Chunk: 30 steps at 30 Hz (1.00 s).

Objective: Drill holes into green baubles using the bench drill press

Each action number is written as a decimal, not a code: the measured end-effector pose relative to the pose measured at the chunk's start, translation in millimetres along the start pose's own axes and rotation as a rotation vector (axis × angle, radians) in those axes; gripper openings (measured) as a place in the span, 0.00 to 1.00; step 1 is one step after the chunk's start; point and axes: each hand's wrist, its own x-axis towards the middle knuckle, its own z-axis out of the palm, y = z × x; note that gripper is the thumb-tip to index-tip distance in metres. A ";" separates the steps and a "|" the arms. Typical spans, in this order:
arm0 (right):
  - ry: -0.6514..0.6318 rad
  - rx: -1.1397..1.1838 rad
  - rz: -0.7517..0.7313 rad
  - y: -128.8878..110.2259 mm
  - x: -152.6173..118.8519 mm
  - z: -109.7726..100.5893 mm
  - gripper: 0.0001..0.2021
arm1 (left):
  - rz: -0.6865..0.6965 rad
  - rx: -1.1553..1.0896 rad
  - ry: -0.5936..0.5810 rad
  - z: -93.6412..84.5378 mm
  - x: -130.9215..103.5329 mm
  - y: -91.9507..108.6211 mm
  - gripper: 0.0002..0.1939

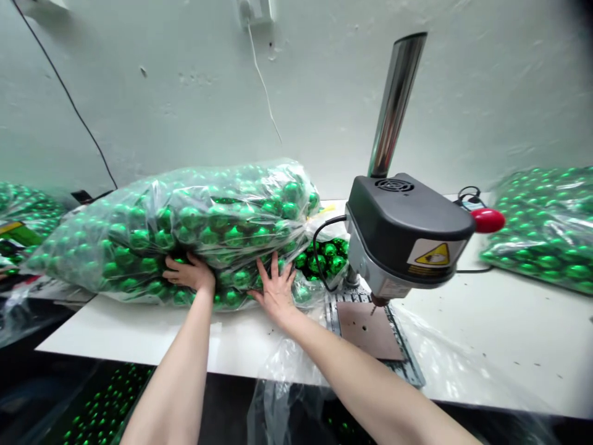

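Note:
A big clear plastic bag (152,228) stuffed with shiny green balls lies on its side on the white table (139,334). My left hand (189,274) presses against the bag's lower front, fingers curled into the plastic. My right hand (277,289) lies flat against the bag's right lower end, fingers spread. Neither hand closes around anything. Loose green balls (327,256) spill from the bag's open right end, next to a small drill press (407,232).
The grey drill press has a chrome column (397,105), a red knob (487,220) and a brown work plate (368,327). More bags of green balls lie at far right (546,228) and far left (23,216). Loose plastic film (287,377) hangs over the table's front edge.

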 end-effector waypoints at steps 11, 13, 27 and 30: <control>-0.037 0.064 -0.022 9.7 -60.1 -44.5 0.36 | -0.012 -0.170 0.050 -62.4 -30.1 -10.0 0.21; -0.012 0.086 -0.048 14.0 -68.1 -47.3 0.33 | 0.000 -0.193 0.025 -67.5 -30.5 -11.7 0.20; 0.429 0.422 -0.043 191.8 -174.6 -177.1 0.14 | 0.702 -0.351 -0.136 -167.3 -120.2 0.1 0.25; 0.482 0.356 0.095 235.0 -110.0 -194.4 0.19 | 0.933 -0.431 -0.458 -170.1 -164.5 2.0 0.22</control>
